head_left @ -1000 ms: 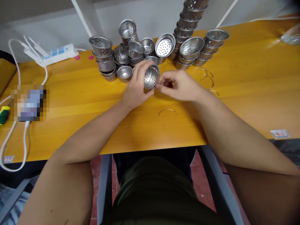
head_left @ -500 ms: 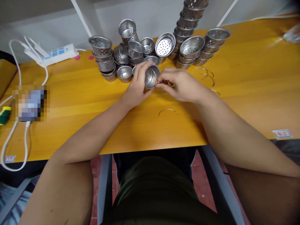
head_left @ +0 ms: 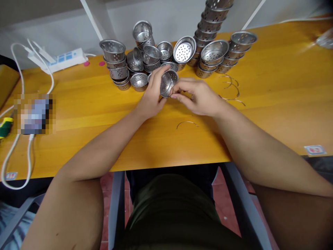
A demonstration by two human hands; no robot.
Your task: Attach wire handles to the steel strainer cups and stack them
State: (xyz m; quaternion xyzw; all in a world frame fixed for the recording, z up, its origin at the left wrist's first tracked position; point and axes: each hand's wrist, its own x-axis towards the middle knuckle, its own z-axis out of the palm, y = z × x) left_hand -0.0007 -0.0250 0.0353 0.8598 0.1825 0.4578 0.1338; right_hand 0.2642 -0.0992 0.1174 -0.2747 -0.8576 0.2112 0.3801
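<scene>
A thin curved wire (head_left: 187,123) lay loose on the wooden table (head_left: 260,114) at 6 o'clock from my hands. Above it, my left hand (head_left: 150,100) gripped a small perforated steel cup (head_left: 166,83), thumb and fingers curled round its wall. The cup was shiny, punched with round holes, flanged at the rim, and lay on its side with its mouth facing 3 o'clock. My right hand (head_left: 199,97) met it from that side, fingertips pinched together on the rim; I could not tell whether a wire sat between them. A second before, that hand had been a little farther off and the cup's mouth had faced more upward. More wires (head_left: 230,83) lay at 2 o'clock. From 11 to 1 o'clock stood the heap of matching cups (head_left: 145,57), and at 10 o'clock a white power strip (head_left: 63,58).
</scene>
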